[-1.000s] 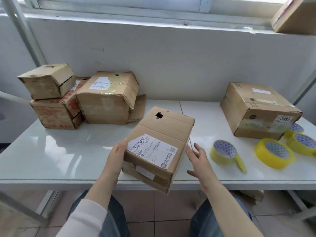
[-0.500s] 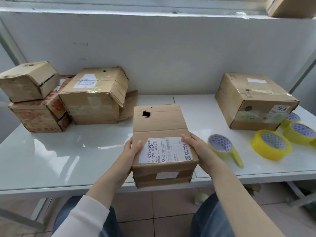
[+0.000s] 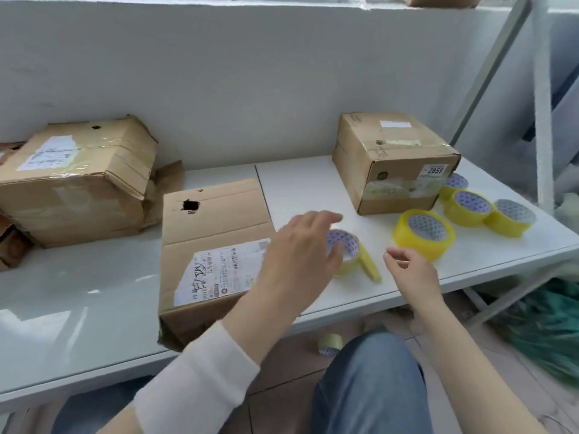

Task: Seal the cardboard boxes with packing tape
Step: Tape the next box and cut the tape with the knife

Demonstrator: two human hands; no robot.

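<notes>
1. Now that both hands have let go of the cardboard box, which they held at its sides half a second ago, it lies flat on the worktop. It sits at the front edge with its label up, and its near corner hangs slightly over.
2. The left hand has crossed over the box's right edge to the nearest tape roll. Its fingers are spread and fairly straight and hold nothing; motion blur hides whether they touch the roll yet.
3. The right hand has moved off to the right of that roll, near its loose tail. Its fingers are loosely curled and empty.
4. The roll lies on the worktop just beside the box, where it was before, with its tail pointing toward the front edge.
5. Judged from this, positioning the box is done and fetching tape has begun. The top seam shows no fresh tape, so sealing is still to do.
6. Further rolls lie near the right-hand box, apparently unneeded for now.
</notes>
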